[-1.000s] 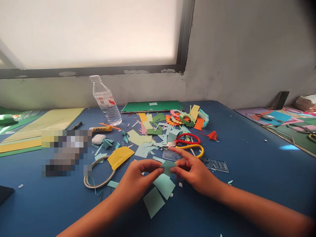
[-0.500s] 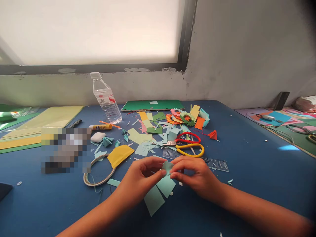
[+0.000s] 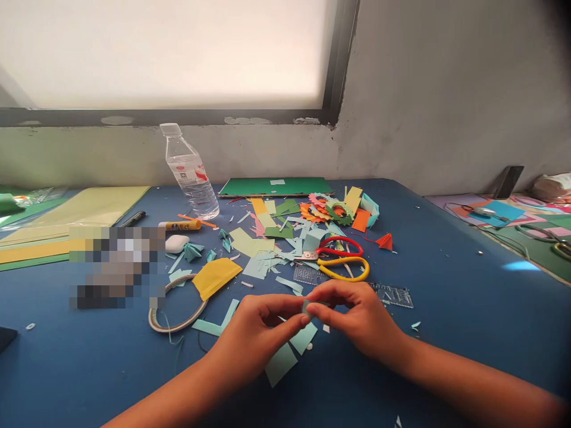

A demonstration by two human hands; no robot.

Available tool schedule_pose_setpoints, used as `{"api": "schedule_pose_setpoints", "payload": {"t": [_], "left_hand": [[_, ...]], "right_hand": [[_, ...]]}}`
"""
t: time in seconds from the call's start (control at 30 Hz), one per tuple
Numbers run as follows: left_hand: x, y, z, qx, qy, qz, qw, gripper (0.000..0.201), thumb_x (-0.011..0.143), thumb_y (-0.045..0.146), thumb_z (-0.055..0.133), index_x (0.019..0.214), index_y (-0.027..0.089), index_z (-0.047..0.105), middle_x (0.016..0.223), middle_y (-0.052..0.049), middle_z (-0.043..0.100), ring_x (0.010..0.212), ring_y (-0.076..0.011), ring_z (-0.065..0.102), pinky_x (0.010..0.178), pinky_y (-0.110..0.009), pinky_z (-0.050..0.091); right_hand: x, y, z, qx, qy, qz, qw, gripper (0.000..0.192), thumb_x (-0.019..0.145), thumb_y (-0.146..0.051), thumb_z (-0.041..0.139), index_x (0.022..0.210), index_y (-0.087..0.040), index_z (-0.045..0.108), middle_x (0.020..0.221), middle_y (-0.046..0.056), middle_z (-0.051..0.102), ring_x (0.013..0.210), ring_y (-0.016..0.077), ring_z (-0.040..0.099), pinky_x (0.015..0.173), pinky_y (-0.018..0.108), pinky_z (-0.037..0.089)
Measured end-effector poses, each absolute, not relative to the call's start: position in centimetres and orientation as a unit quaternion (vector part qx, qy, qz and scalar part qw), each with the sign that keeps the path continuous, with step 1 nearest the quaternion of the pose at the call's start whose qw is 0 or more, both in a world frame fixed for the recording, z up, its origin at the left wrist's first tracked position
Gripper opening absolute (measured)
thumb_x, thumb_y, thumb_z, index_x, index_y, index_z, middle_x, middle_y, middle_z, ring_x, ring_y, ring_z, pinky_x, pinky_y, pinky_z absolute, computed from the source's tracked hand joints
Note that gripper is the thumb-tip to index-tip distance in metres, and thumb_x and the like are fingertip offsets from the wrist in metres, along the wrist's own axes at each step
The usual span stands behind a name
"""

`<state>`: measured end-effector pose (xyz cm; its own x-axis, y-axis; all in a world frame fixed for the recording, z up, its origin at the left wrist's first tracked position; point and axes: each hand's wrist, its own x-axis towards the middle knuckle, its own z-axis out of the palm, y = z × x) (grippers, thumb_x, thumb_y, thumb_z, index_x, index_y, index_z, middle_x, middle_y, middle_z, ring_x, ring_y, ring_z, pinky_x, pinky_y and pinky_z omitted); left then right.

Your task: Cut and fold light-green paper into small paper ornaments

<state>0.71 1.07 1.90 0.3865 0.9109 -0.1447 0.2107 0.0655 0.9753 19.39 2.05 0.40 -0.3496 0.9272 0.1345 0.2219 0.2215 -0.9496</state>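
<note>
Between the fingertips of both hands is a small piece of light blue-green paper (image 3: 307, 307), mostly covered by the fingers. My left hand (image 3: 263, 327) pinches it from the left, and my right hand (image 3: 350, 309) grips it from the right with thumb and forefinger. Under the hands, light blue paper rectangles (image 3: 281, 361) lie on the blue table. Just beyond them rest scissors (image 3: 343, 268) with one red and one yellow handle. A clear plastic stencil ruler (image 3: 392, 295) lies partly behind my right hand.
Paper scraps (image 3: 256, 264) cover the table's middle. To the left are a tape roll (image 3: 178, 328), yellow paper (image 3: 218, 278), a glue stick (image 3: 181, 226), a white case (image 3: 177, 244) and a pixelated object (image 3: 120, 267). Behind stand a water bottle (image 3: 191, 178) and a green board (image 3: 276, 186).
The fingers have closed further over the paper, so less of it shows. My left hand's fingers are straighter and closer to the right hand. The view has shifted slightly.
</note>
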Motion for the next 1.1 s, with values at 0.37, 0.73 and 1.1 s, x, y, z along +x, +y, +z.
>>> {"api": "schedule_pose_setpoints", "payload": {"t": [0.37,0.73,1.1], "left_hand": [[0.73,0.89,1.71,0.601,0.461,0.295,0.582,0.027,0.075,0.022,0.067,0.100,0.017,0.074,0.089,-0.004,0.077,0.090,-0.0263,0.068,0.077,-0.030,0.054],[0.66,0.96,1.39,0.590,0.459,0.286,0.600,0.024,0.075,0.023,0.067,0.097,0.018,0.075,0.092,-0.002,0.076,0.094,-0.0275,0.068,0.080,-0.031,0.053],[1.03,1.16,1.21,0.503,0.466,0.277,0.673,0.033,0.067,0.026,0.076,0.097,0.014,0.069,0.076,-0.003,0.077,0.076,-0.0188,0.070,0.068,-0.024,0.050]], "right_hand": [[19.23,2.09,0.31,-0.418,-0.677,0.473,0.380,0.010,0.080,-0.028,0.064,0.078,-0.019,0.068,0.071,-0.001,0.069,0.067,0.0128,0.062,0.060,0.020,0.048],[19.23,2.05,0.18,-0.418,-0.677,0.477,0.374,0.008,0.080,-0.026,0.065,0.078,-0.019,0.068,0.071,-0.001,0.070,0.066,0.0108,0.062,0.060,0.017,0.047],[19.17,1.81,0.06,-0.388,-0.711,0.433,0.395,0.008,0.080,-0.022,0.066,0.075,-0.017,0.069,0.069,-0.001,0.070,0.063,0.0104,0.062,0.061,0.016,0.047]]}}
